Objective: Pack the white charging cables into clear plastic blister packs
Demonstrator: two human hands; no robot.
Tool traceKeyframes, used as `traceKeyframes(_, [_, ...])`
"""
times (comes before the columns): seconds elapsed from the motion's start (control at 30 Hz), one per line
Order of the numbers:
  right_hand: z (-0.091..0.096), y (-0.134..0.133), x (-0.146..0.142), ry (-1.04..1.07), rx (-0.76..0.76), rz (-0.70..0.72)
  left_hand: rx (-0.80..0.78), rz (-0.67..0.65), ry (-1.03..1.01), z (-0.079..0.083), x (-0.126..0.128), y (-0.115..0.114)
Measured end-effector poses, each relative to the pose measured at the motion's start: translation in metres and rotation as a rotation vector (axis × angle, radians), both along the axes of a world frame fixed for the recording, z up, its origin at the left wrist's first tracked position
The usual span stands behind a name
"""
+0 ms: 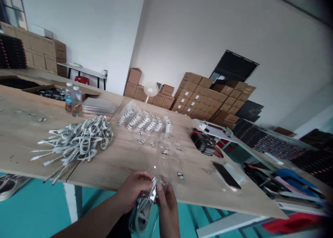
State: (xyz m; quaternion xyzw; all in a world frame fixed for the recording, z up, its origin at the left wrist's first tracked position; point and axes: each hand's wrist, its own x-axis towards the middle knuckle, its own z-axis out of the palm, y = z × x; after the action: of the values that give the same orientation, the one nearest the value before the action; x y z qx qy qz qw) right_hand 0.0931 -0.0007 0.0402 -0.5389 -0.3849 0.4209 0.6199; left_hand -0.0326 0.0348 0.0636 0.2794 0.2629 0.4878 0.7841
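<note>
In front of the table's near edge, my left hand (134, 191) and my right hand (168, 200) pinch the top of a clear plastic bag (136, 215). A coiled white cable (145, 205) lies inside the bag, with a dark label showing near the bottom. Flat clear bags (169, 167) with small black-and-white oval labels are spread on the table (125, 161) just beyond my hands. A large heap of white cables (85, 137) lies to the left. Farther back, several bagged cables (145, 120) sit in a row.
Two plastic bottles (77, 101) stand beside a stack of clear sheets (99, 106) and a cardboard tray (49, 92) of dark items. To the right lie a phone (226, 175) and a stack of black boxes (203, 142). Cartons (203, 96) are piled against the wall.
</note>
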Motion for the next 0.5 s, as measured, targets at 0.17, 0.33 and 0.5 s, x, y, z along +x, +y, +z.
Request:
traceKeyframes(0.17, [0.012, 0.01, -0.002, -0.013, 0.049, 0.048, -0.023, 0.047, -0.007, -0.002, -0.001, 0.0])
traceKeyframes(0.33, [0.005, 0.018, -0.002, 0.0, 0.082, 0.082, -0.031, 0.041, -0.016, -0.01, -0.002, 0.003])
traceKeyframes(0.5, [-0.013, 0.024, 0.001, -0.04, 0.057, 0.031, -0.079, 0.145, -0.036, -0.018, 0.001, 0.012])
